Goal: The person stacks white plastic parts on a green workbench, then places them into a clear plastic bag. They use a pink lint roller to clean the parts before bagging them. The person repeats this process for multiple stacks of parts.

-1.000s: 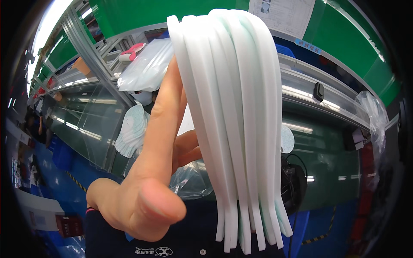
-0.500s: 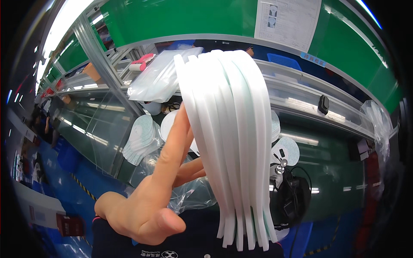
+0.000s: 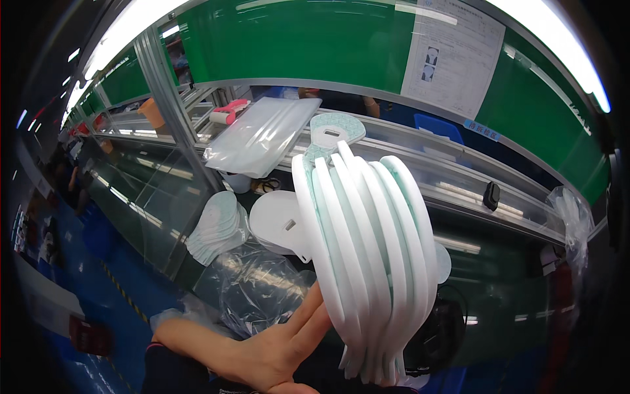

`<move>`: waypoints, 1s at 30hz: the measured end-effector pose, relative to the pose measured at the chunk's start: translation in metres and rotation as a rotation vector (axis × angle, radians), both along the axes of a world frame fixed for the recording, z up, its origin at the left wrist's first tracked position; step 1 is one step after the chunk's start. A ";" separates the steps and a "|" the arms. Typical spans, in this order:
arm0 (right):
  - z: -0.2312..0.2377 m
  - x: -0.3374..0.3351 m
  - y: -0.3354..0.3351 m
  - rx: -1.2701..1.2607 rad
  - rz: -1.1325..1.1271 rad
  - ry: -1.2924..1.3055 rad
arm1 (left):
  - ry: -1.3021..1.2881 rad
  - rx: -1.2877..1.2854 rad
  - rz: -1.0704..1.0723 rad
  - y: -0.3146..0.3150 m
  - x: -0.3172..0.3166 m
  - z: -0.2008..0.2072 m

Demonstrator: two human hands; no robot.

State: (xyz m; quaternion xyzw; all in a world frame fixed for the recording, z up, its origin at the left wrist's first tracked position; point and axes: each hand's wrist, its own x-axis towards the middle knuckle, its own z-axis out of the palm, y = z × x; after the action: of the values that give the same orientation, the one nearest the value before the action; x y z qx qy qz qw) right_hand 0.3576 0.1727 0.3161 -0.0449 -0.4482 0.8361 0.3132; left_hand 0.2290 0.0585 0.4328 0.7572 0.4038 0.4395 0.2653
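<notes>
A bundle of several white, thick-edged pads (image 3: 374,262) with pale green faces stands on edge before me. Their rounded ends point up and away, and gaps show between them; the narrow ends come together near the lower edge. My left hand (image 3: 279,351) comes from the lower left, fingers stretched out, with its fingertips against the left side of the bundle. Its thumb is partly cut off by the picture's lower edge. My right hand is not visible; what supports the narrow ends is hidden.
Fanned pads (image 3: 220,223) and white slotted pads (image 3: 272,220) lie on the green table beside a crumpled clear bag (image 3: 259,282). A green slotted pad (image 3: 335,131) and flat plastic bags (image 3: 262,134) lie farther back. A black device (image 3: 443,331) is at right.
The bundle's rounded tops have come down and the pads stand farther apart. My left hand has moved lower, its fingers now lower on the bundle's side. The view has shifted slightly.
</notes>
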 end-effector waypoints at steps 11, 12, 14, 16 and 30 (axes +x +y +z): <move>-0.006 0.005 0.007 0.013 -0.045 0.028 | 0.030 -0.127 0.011 -0.010 -0.005 -0.003; -0.005 0.005 0.008 0.016 -0.051 0.027 | -0.005 -0.207 -0.004 -0.014 -0.005 -0.004; -0.005 0.005 0.009 0.017 -0.061 0.028 | -0.067 -0.363 -0.036 -0.018 -0.005 -0.006; -0.004 0.006 0.012 0.026 -0.072 0.031 | -0.078 -0.432 -0.050 -0.019 -0.005 -0.009; -0.006 0.001 0.021 0.031 -0.093 0.074 | 0.012 -0.036 0.113 -0.024 0.002 -0.021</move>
State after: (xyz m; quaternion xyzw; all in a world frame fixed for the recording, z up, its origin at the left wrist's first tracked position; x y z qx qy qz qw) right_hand 0.3585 0.1936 0.3103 -0.0297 -0.4468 0.8146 0.3686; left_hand 0.2305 0.0347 0.4121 0.7311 0.4552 0.4418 0.2511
